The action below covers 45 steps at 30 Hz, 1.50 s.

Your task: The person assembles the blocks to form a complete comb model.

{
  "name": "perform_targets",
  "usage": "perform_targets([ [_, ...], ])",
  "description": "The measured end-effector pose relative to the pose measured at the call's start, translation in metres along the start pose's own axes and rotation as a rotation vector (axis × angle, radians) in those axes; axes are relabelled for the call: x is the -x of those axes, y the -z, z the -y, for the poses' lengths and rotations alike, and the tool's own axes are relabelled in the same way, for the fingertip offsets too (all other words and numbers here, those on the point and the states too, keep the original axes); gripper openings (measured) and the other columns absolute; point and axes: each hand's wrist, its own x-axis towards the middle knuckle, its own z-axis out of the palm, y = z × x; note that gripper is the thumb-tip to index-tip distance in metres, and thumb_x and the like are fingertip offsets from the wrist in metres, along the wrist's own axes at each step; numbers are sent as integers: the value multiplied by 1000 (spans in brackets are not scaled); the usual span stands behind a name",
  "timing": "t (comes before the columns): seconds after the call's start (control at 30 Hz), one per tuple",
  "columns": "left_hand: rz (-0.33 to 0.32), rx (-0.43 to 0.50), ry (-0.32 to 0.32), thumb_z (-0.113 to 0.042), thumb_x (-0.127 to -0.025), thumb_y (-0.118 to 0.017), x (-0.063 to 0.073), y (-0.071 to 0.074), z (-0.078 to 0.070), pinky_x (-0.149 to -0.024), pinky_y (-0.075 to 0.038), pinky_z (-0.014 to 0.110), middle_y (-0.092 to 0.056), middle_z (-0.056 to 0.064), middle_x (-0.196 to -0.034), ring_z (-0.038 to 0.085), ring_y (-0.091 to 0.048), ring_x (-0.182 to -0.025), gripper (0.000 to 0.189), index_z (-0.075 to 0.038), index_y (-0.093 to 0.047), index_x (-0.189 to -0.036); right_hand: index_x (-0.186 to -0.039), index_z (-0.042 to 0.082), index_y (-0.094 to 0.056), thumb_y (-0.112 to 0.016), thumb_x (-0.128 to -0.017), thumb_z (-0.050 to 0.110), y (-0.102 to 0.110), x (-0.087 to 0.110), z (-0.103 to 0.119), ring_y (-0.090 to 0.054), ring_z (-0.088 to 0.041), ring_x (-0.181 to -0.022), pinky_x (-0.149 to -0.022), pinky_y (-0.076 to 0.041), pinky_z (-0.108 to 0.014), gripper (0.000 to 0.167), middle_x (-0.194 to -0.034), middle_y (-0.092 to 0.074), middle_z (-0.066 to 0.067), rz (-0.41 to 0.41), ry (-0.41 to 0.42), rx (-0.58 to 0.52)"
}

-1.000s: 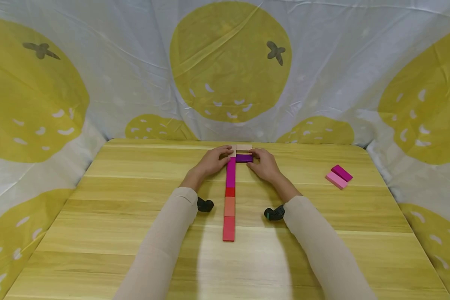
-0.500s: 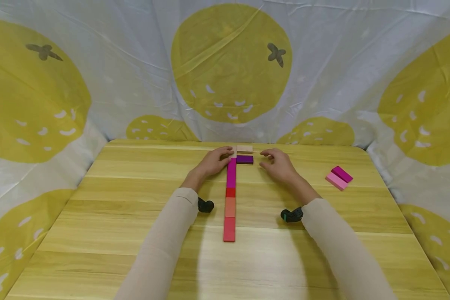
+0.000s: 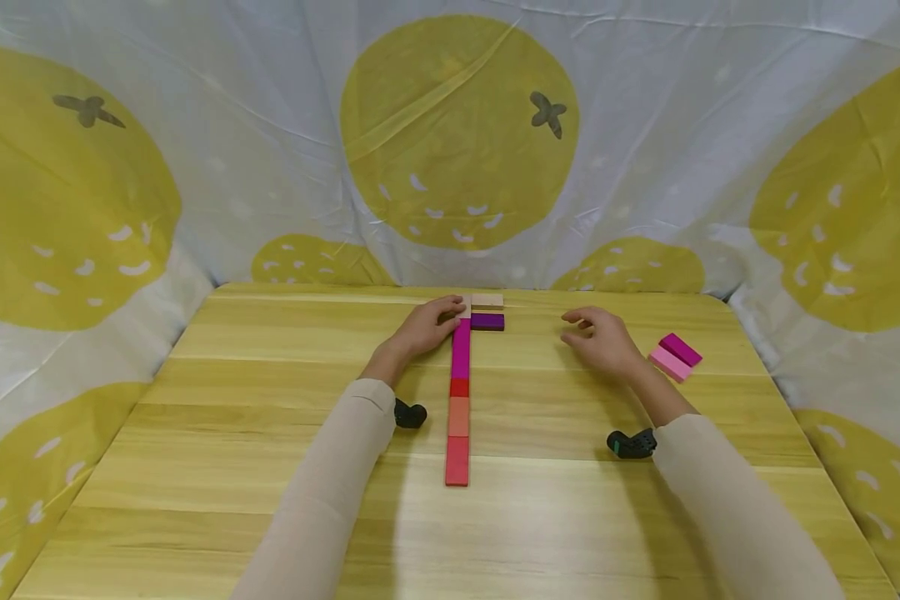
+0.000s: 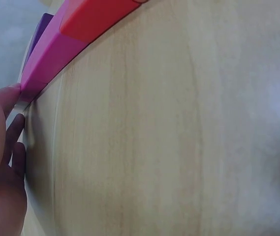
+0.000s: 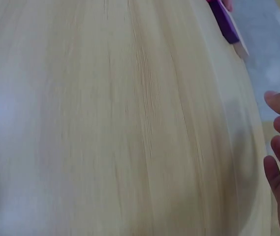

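A straight row of flat blocks runs down the table's middle in the head view: a cream block (image 3: 466, 309) at the far end, a magenta stretch (image 3: 461, 348), a red block (image 3: 459, 387), a salmon block (image 3: 458, 416) and a coral-red block (image 3: 457, 461) nearest. Right of the far end, a purple block (image 3: 487, 322) and a pale wooden block (image 3: 487, 301) lie crosswise with a gap between them. My left hand (image 3: 425, 325) rests at the far end, thumb and fingertips against the row's side. Holding nothing, my right hand (image 3: 602, 340) hovers farther right, fingers loosely bent.
A pink block (image 3: 671, 364) and a magenta block (image 3: 681, 349) lie side by side on the table's right, just beyond my right hand. Black wrist-worn devices (image 3: 632, 444) show below both hands. A patterned cloth (image 3: 450, 267) hangs behind the wooden table (image 3: 232, 467).
My right hand has let go of the purple block and moved right, toward the loose pink and magenta blocks. My left hand stays at the row's far end.
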Motion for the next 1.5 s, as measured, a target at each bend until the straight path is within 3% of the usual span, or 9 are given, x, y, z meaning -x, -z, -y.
perform_targets([
  [0.33, 1, 15, 7, -14, -108, -56, 1, 0, -1, -123, -23, 38, -42, 9, -160, 28, -33, -150, 40, -2, -58, -146, -136, -4, -62, -68, -102, 14, 32, 19, -16, -53, -46, -124, -101, -48, -60, 38, -131, -60, -25, -7, 0, 67],
  [0.93, -1, 10, -6, -15, -108, -56, 1, -2, -1, -123, -24, 38, -43, 10, -160, 28, -34, -149, 40, -1, -58, -146, -130, -4, -65, -70, -101, 19, 65, 50, -50, -59, -46, -114, -92, -51, -61, 37, -126, -65, -26, -76, -4, 147],
  [1.03, -4, 6, -6, -15, -108, -56, 1, -1, -1, -123, -25, 38, -44, 10, -160, 28, -35, -149, 40, -1, -59, -146, -130, -4, -65, -70, -101, 21, 71, 57, -56, -62, -42, -106, -86, -55, -54, 39, -120, -66, -26, -82, -19, 144],
  [1.1, -7, 7, -5, -15, -108, -56, 1, -1, 0, -123, -25, 38, -44, 9, -159, 27, -35, -149, 40, -2, -59, -145, -130, -4, -65, -70, -101, 22, 75, 61, -60, -63, -39, -103, -82, -57, -44, 40, -118, -67, -25, -82, -25, 145],
  [1.23, -11, 13, -4, -16, -108, -57, 1, -1, 0, -123, -25, 38, -44, 9, -159, 27, -35, -149, 40, -2, -59, -145, -131, -5, -65, -72, -100, 24, 81, 68, -67, -64, -36, -100, -75, -54, -28, 43, -116, -68, -24, -89, -41, 156],
  [1.5, -15, 25, -10, -15, -108, -57, 1, -1, 1, -123, -25, 38, -45, 10, -159, 27, -35, -149, 39, -1, -59, -144, -128, -6, -66, -72, -100, 31, 87, 78, -78, -61, -43, -105, -89, -50, -56, 47, -117, -67, -28, -128, -70, 210],
])
